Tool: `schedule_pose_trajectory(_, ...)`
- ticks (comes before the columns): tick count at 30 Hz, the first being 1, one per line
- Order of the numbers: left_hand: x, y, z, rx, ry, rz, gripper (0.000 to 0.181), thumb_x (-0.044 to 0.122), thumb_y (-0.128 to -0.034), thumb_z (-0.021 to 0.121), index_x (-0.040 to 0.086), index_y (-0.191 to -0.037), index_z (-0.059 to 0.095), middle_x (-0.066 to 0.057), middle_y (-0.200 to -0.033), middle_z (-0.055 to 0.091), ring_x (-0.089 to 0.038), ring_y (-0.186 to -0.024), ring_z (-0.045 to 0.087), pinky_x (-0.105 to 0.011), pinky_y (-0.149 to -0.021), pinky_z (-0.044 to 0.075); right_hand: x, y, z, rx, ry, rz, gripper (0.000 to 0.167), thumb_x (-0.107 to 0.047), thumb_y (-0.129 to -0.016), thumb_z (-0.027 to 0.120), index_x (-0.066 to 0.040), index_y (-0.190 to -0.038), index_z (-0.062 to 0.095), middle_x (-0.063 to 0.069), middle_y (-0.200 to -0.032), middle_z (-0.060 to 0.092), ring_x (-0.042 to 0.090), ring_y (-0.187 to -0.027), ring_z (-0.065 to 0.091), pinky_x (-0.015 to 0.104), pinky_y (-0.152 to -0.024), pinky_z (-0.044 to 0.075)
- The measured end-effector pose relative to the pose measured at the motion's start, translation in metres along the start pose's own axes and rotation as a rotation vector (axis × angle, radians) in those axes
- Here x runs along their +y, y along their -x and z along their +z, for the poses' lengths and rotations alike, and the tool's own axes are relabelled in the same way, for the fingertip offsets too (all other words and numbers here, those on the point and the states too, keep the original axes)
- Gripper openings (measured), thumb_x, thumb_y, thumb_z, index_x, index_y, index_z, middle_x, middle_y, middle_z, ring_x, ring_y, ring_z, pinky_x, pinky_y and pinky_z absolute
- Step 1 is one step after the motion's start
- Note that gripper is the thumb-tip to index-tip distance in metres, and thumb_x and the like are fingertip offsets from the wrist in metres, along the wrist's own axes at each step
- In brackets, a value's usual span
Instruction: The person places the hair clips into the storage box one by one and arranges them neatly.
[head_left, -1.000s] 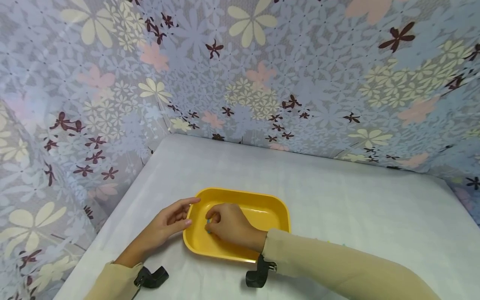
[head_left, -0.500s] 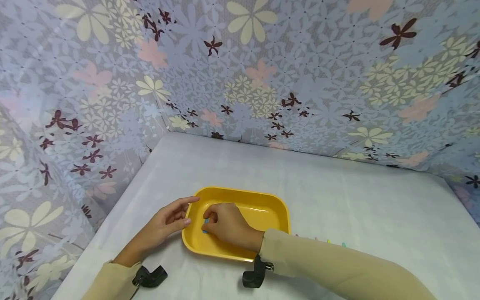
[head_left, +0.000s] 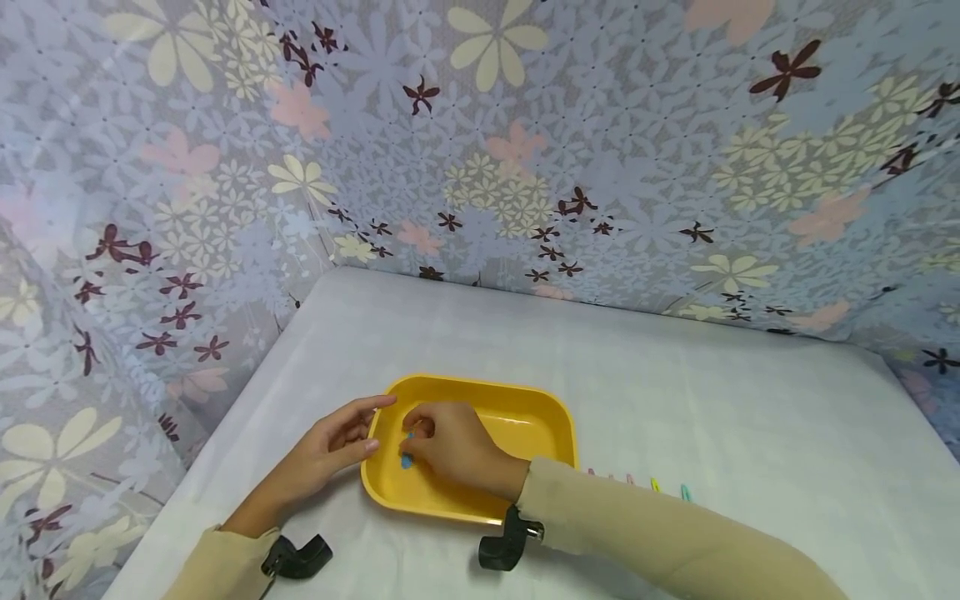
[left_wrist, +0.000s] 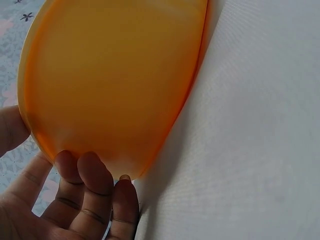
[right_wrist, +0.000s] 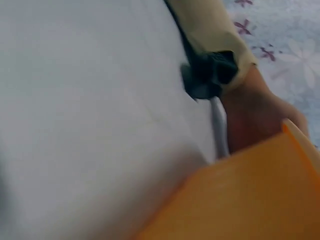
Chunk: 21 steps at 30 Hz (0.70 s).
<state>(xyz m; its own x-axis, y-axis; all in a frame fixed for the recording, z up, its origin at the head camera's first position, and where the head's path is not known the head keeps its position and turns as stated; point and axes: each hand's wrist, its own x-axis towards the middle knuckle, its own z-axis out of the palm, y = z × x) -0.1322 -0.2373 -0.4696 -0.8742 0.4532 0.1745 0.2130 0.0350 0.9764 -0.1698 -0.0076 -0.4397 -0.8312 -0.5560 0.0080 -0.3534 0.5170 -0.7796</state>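
In the head view, I see a glossy yellow rectangular tray (head_left: 551, 425) with rounded corners on a white cloth (head_left: 675, 392). The right hand (head_left: 453, 446) reaches inside, thumb and forefinger bent together to pinch a small bright-blue piece (head_left: 407, 461) near the tray's left end. Fingertips cover part of the blue piece, so its full outline is hard to tell. The left hand (head_left: 333, 442) holds that end by the rim. Beside the right sleeve (head_left: 645, 521), small slender pieces (head_left: 656, 485) in pink, yellow and teal peek out.

In the left wrist view, the tray's outer wall looks orange and smooth, and curved fingertips touch it.

In the right wrist view, a hand shows partly behind the blurred tray wall; I cannot make out its fingers there.
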Motion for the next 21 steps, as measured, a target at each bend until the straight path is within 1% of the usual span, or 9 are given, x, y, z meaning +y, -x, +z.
schedule_pose_trajectory(4, 0.000, -0.001, 0.002, 0.008, -0.003, -0.005, 0.050, 0.000, -0.1037, 0.054, 0.002, -0.152, 0.043, -0.030, -0.116, 0.051, -0.022, -0.093, 0.061, -0.025, -0.080, 0.055, -0.003, 0.005, -0.018, 0.024, -0.057, 0.028, 0.025, -0.013, -0.092, 0.077, -0.002, -0.114, 0.073, -0.002, -0.069, 0.066, 0.009, -0.054, 0.058, 0.021, -0.051, 0.044)
schedule_pose_trajectory(7, -0.001, -0.003, 0.003, 0.015, -0.010, -0.010, 0.050, 0.000, -0.1034, 0.055, 0.002, -0.152, 0.044, -0.030, -0.115, 0.050, -0.022, -0.092, 0.061, -0.025, -0.080, 0.055, 0.001, 0.014, -0.038, 0.057, -0.120, 0.040, 0.026, -0.014, -0.092, 0.078, -0.002, -0.114, 0.074, 0.002, -0.073, 0.068, 0.015, -0.059, 0.064, 0.025, -0.054, 0.050)
schedule_pose_trajectory(9, -0.001, -0.003, 0.004, 0.016, -0.016, -0.007, 0.050, -0.001, -0.1031, 0.055, 0.002, -0.151, 0.044, -0.031, -0.115, 0.050, -0.023, -0.091, 0.060, -0.025, -0.079, 0.055, 0.008, 0.025, -0.053, 0.080, -0.215, 0.054, 0.026, -0.014, -0.092, 0.078, -0.001, -0.114, 0.073, 0.008, -0.079, 0.070, 0.018, -0.063, 0.068, 0.031, -0.059, 0.056)
schedule_pose_trajectory(11, -0.001, -0.004, 0.004, 0.018, -0.016, -0.007, 0.050, -0.001, -0.1028, 0.056, 0.002, -0.151, 0.044, -0.031, -0.116, 0.050, -0.023, -0.091, 0.061, -0.025, -0.079, 0.056, 0.015, 0.037, -0.070, 0.094, -0.318, 0.076, 0.027, -0.013, -0.092, 0.077, 0.000, -0.116, 0.072, 0.015, -0.088, 0.070, 0.022, -0.070, 0.070, 0.037, -0.067, 0.060)
schedule_pose_trajectory(13, -0.001, -0.005, 0.003, 0.016, -0.013, -0.001, 0.050, -0.001, -0.1027, 0.056, 0.001, -0.151, 0.044, -0.032, -0.117, 0.050, -0.023, -0.092, 0.061, -0.026, -0.080, 0.056, 0.020, 0.052, -0.087, 0.105, -0.426, 0.108, 0.029, -0.013, -0.093, 0.076, 0.001, -0.118, 0.071, 0.021, -0.098, 0.070, 0.026, -0.077, 0.072, 0.041, -0.073, 0.061)
schedule_pose_trajectory(15, -0.001, -0.005, 0.003, 0.017, -0.013, 0.001, 0.050, 0.000, -0.1028, 0.056, 0.002, -0.151, 0.045, -0.031, -0.118, 0.051, -0.022, -0.093, 0.062, -0.026, -0.080, 0.057, 0.021, 0.069, -0.104, 0.127, -0.488, 0.135, 0.030, -0.014, -0.093, 0.077, 0.001, -0.118, 0.071, 0.023, -0.103, 0.068, 0.029, -0.081, 0.071, 0.042, -0.076, 0.061)
schedule_pose_trajectory(18, -0.002, -0.004, 0.002, 0.018, -0.017, 0.008, 0.049, 0.001, -0.1029, 0.057, 0.002, -0.151, 0.045, -0.029, -0.117, 0.051, -0.019, -0.091, 0.061, -0.025, -0.078, 0.056, 0.022, 0.094, -0.126, 0.167, -0.499, 0.156, 0.032, -0.018, -0.092, 0.078, -0.001, -0.118, 0.070, 0.025, -0.106, 0.067, 0.030, -0.083, 0.071, 0.041, -0.077, 0.061)
schedule_pose_trajectory(21, -0.003, -0.002, 0.001, 0.013, -0.010, 0.017, 0.049, 0.000, -0.1030, 0.056, 0.000, -0.151, 0.044, -0.028, -0.115, 0.049, -0.015, -0.088, 0.059, -0.024, -0.076, 0.055, 0.025, 0.118, -0.145, 0.211, -0.440, 0.157, 0.033, -0.022, -0.094, 0.077, -0.001, -0.118, 0.070, 0.026, -0.104, 0.067, 0.030, -0.082, 0.070, 0.041, -0.076, 0.061)
